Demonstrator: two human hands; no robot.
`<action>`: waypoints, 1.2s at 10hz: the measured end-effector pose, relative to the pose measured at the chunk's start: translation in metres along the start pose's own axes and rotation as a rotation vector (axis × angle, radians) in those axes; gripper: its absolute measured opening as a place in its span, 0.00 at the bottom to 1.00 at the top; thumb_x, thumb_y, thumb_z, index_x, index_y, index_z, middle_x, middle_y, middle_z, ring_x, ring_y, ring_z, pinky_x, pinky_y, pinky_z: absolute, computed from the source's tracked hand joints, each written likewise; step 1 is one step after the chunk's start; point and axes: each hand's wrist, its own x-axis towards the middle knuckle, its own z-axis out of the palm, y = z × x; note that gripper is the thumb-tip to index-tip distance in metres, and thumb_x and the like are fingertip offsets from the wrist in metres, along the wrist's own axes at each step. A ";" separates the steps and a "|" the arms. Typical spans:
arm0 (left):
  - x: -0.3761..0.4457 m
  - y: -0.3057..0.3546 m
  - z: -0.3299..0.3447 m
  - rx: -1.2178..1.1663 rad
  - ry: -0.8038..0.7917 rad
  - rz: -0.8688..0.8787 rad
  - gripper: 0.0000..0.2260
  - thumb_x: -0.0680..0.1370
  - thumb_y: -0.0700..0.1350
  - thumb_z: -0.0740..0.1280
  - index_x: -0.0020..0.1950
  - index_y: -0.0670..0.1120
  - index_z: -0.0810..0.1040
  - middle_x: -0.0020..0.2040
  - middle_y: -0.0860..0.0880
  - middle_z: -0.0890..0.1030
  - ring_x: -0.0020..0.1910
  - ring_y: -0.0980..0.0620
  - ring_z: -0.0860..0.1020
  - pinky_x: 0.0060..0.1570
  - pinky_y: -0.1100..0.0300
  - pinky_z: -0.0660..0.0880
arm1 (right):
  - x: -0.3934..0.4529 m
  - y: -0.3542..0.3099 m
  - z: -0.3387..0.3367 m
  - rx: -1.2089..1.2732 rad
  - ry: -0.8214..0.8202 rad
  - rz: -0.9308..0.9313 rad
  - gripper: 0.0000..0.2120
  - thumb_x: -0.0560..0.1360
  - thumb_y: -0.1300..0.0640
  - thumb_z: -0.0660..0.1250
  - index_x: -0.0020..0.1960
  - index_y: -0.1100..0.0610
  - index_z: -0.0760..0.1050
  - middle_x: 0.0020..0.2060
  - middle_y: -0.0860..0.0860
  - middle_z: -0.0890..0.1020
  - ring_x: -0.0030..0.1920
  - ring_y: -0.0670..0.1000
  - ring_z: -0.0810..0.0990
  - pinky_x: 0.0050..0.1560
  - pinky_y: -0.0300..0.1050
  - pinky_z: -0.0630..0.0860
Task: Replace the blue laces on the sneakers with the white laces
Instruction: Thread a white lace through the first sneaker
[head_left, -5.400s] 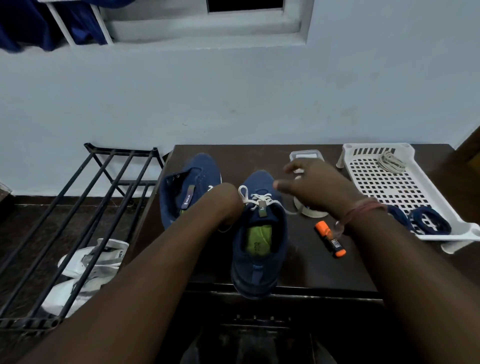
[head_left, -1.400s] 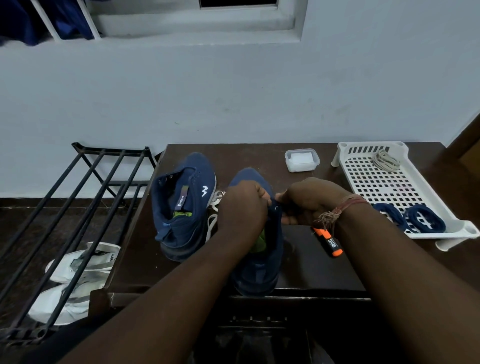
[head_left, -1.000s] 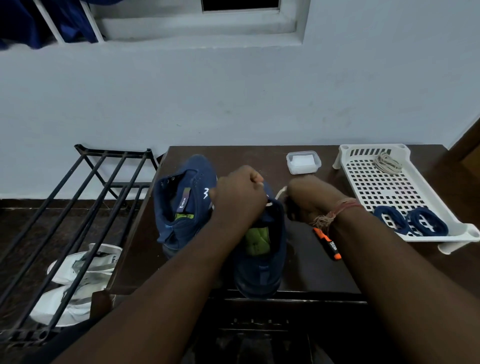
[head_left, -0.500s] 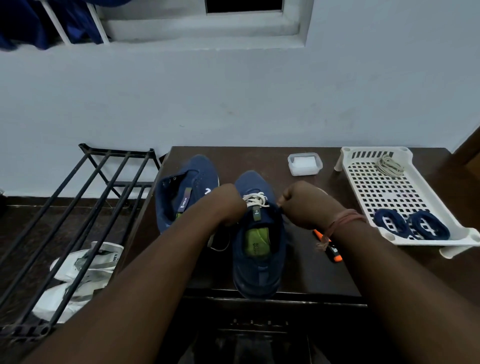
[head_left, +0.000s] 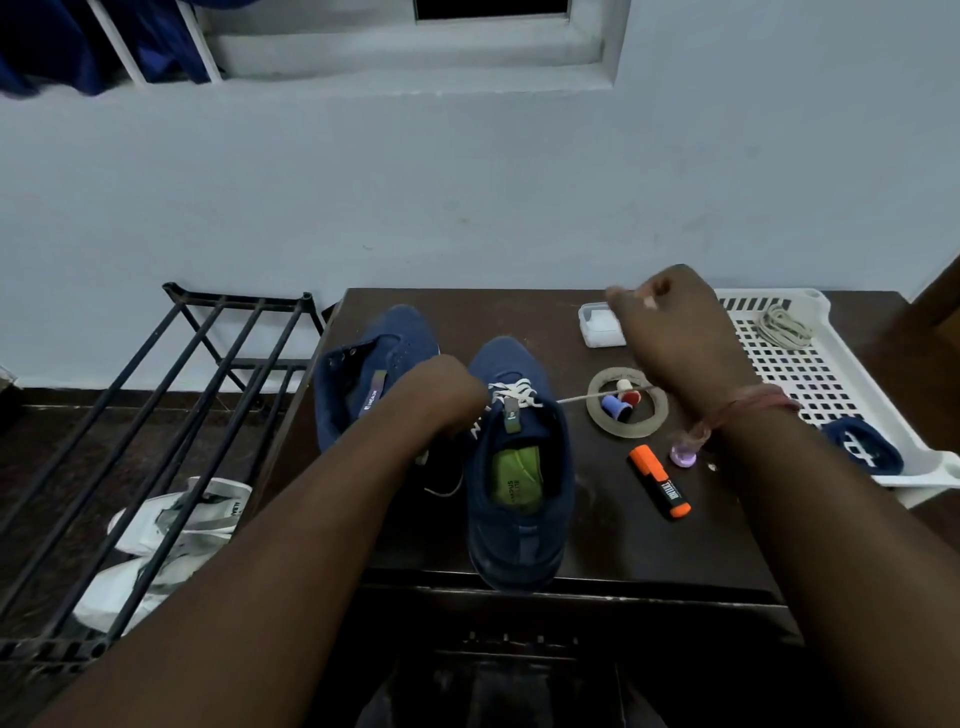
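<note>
White lace (head_left: 582, 399) ran taut toward three o'clock, pinched by the right hand (head_left: 670, 332); left hand (head_left: 441, 395) gripped the sneaker (head_left: 519, 467). Pulling evenly would seat each crossing.

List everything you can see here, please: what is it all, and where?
sneakers: 2, navy, table's left half
white lace: 1, threaded in the nearer sneaker
tray: 1, white, table's right
blue laces: navy, tray's near end
cord bundle: 1, beige, tray's far end
marker: 1, orange and black, beside the sneaker
tape ring: 1, around small spools
box: 1, clear, far side
rack: 1, black, left
left hand: at the sneaker
right hand: pulling the lace
</note>
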 end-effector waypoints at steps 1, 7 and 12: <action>-0.004 0.001 -0.001 0.004 0.020 0.055 0.13 0.82 0.35 0.59 0.63 0.36 0.78 0.55 0.39 0.80 0.52 0.41 0.78 0.44 0.57 0.69 | -0.010 0.007 0.005 -0.475 -0.397 -0.126 0.11 0.77 0.47 0.67 0.45 0.54 0.80 0.39 0.50 0.82 0.42 0.51 0.80 0.41 0.40 0.72; 0.015 -0.030 -0.009 0.173 0.214 -0.063 0.11 0.77 0.46 0.67 0.38 0.41 0.74 0.32 0.47 0.72 0.30 0.51 0.70 0.32 0.59 0.67 | -0.015 0.005 0.016 -0.623 -0.473 0.114 0.14 0.78 0.59 0.59 0.34 0.56 0.69 0.48 0.57 0.80 0.46 0.55 0.74 0.45 0.42 0.68; -0.005 -0.023 -0.037 -0.589 0.350 0.144 0.12 0.77 0.51 0.70 0.44 0.42 0.84 0.38 0.47 0.83 0.33 0.50 0.76 0.38 0.59 0.72 | -0.017 -0.006 0.002 -0.379 -0.413 0.149 0.18 0.74 0.46 0.68 0.36 0.60 0.73 0.31 0.56 0.78 0.29 0.52 0.75 0.30 0.40 0.67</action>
